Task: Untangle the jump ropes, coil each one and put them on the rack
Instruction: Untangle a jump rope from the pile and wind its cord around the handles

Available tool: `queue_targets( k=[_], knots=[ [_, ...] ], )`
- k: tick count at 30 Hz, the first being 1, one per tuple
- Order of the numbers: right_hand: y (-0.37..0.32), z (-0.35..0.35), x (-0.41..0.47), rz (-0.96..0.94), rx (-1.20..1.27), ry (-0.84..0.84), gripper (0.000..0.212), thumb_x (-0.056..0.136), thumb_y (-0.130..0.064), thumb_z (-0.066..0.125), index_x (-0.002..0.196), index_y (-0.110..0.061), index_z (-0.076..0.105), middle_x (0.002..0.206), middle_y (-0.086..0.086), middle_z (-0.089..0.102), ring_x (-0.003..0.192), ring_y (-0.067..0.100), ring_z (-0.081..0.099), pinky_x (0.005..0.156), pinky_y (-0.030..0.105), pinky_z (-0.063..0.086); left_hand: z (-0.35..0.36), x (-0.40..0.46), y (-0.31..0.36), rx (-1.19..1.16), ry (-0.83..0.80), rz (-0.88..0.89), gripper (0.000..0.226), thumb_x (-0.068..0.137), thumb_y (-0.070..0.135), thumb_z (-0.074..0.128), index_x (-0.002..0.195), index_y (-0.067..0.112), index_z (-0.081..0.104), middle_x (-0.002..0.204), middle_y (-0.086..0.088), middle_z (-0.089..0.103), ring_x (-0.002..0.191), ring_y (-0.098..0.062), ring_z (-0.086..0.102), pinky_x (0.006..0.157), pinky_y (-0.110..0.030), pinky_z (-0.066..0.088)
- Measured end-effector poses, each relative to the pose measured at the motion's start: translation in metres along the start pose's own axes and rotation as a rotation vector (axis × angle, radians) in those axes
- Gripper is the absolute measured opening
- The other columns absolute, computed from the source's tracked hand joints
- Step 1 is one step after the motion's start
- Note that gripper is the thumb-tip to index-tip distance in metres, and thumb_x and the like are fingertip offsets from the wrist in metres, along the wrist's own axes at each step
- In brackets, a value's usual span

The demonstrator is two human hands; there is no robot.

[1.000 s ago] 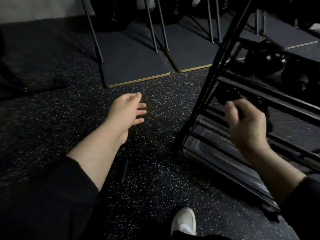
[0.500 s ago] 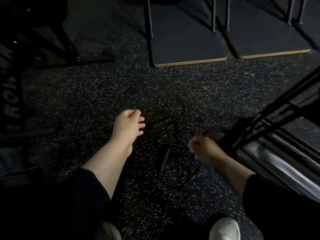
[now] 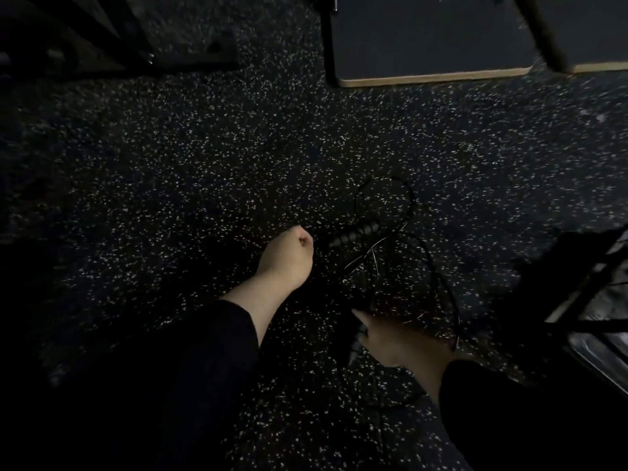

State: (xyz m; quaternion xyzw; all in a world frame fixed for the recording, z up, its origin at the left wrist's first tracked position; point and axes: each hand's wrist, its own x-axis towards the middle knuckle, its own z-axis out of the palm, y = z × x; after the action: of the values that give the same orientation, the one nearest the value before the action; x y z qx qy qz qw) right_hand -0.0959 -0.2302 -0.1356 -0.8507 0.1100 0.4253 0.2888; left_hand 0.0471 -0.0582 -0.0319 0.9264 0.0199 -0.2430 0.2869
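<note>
A tangled black jump rope (image 3: 409, 212) lies on the speckled floor, looping above and to the right of my hands. Its ribbed grey handle (image 3: 353, 234) points up and right. My left hand (image 3: 289, 258) is curled into a fist at the lower end of that handle and seems to grip it. My right hand (image 3: 401, 339) is low in shadow over a second ribbed handle (image 3: 356, 345), touching it; how its fingers lie there is too dark to make out. The black rack (image 3: 591, 300) stands at the right edge.
Two dark boards with pale edges (image 3: 431, 78) and thin metal legs stand at the back. Dark equipment (image 3: 102, 45) fills the top left corner. The black rubber floor (image 3: 204, 164) stretches left of the rope.
The view swung from the rack down to the floor. My right hand left the rack shelf and dropped to the rope. My left hand's fingers went from straight to curled at the handle.
</note>
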Motion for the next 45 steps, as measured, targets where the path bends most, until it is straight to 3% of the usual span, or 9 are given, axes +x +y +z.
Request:
queue_targets(
  k=[4,9,16,21,27,33,37,41,45],
  knots=[
    [0.000,-0.001,0.016,-0.016,-0.030,-0.035,0.050,0.110,-0.033,0.042,0.158,-0.035,0.030,0.080,-0.008,0.046,0.060,0.006,0.039,0.051,0.024,0.032,0.040,0.044,-0.010,0.264,-0.130,0.124,0.023,0.105,0.029,0.046,0.116,0.026,0.066,0.125,0.002,0.059,0.105,-0.019,0.059,0.087,-0.035,0.050],
    [0.004,-0.004,0.021,-0.054,0.169,0.256,0.014,0.101,-0.039,0.061,0.111,-0.030,0.055,0.098,-0.001,0.061,0.073,0.014,0.062,0.058,0.030,0.048,0.077,0.082,-0.004,0.572,-0.277,0.266,0.037,0.108,0.035,0.040,0.140,0.026,0.056,0.164,-0.002,0.027,0.144,-0.032,0.033,0.113,-0.052,0.036],
    [0.003,-0.039,0.009,-0.076,0.622,0.499,0.031,0.098,-0.019,0.061,0.110,-0.037,0.038,0.078,0.003,0.060,0.045,0.004,0.047,0.040,0.023,0.036,0.091,0.089,-0.008,0.494,-0.294,0.298,0.017,0.098,0.015,0.054,0.105,0.023,0.067,0.117,-0.002,0.056,0.104,-0.024,0.057,0.092,-0.043,0.051],
    [-0.004,-0.069,0.002,-0.054,0.935,0.590,0.088,0.093,-0.011,0.071,0.154,-0.040,0.015,0.105,-0.012,0.065,0.071,-0.002,0.067,0.051,0.010,0.048,0.093,0.071,-0.012,0.138,-0.161,0.114,0.027,0.096,0.020,0.058,0.121,0.022,0.047,0.116,-0.001,0.047,0.090,-0.016,0.054,0.071,-0.029,0.045],
    [-0.011,-0.102,-0.018,-0.071,1.062,0.556,0.028,0.091,-0.014,0.077,0.109,-0.023,0.058,0.106,-0.002,0.071,0.096,0.016,0.073,0.083,0.040,0.064,0.041,0.038,0.013,-0.442,0.053,-0.029,0.031,0.106,0.022,0.044,0.134,0.027,0.057,0.093,0.000,0.067,0.069,-0.017,0.065,0.059,-0.024,0.056],
    [-0.049,-0.137,-0.080,-0.062,1.123,0.689,0.028,0.095,-0.036,0.071,0.109,-0.015,0.060,0.091,0.006,0.071,0.068,0.018,0.066,0.056,0.031,0.056,-0.029,-0.026,0.039,-0.888,0.084,0.162,0.036,0.108,0.019,0.049,0.132,0.045,0.057,0.094,0.014,0.072,0.068,-0.009,0.054,0.072,-0.030,0.051],
    [-0.078,-0.162,-0.145,-0.125,1.086,0.770,0.025,0.093,-0.038,0.073,0.103,-0.016,0.065,0.092,0.009,0.075,0.076,0.025,0.074,0.071,0.049,0.064,-0.086,-0.069,0.072,-0.658,0.219,0.171,0.027,0.106,0.024,0.044,0.121,0.035,0.064,0.085,0.003,0.063,0.065,-0.012,0.051,0.060,-0.032,0.042],
    [-0.105,-0.187,-0.218,-0.198,1.019,0.825,0.026,0.092,-0.038,0.075,0.100,-0.018,0.062,0.095,0.010,0.074,0.079,0.032,0.075,0.064,0.043,0.063,-0.136,-0.107,0.098,-0.072,0.033,-0.021,0.032,0.104,0.029,0.040,0.091,0.011,0.063,0.084,-0.007,0.061,0.063,-0.022,0.048,0.050,-0.031,0.031],
    [-0.125,-0.193,-0.276,-0.207,1.012,0.826,0.026,0.089,-0.039,0.078,0.100,-0.021,0.061,0.090,0.010,0.075,0.081,0.037,0.074,0.066,0.056,0.063,-0.159,-0.143,0.106,0.293,0.036,0.163,0.031,0.105,0.034,0.041,0.094,0.016,0.064,0.097,-0.003,0.067,0.085,-0.023,0.061,0.072,-0.037,0.050]
  ],
)
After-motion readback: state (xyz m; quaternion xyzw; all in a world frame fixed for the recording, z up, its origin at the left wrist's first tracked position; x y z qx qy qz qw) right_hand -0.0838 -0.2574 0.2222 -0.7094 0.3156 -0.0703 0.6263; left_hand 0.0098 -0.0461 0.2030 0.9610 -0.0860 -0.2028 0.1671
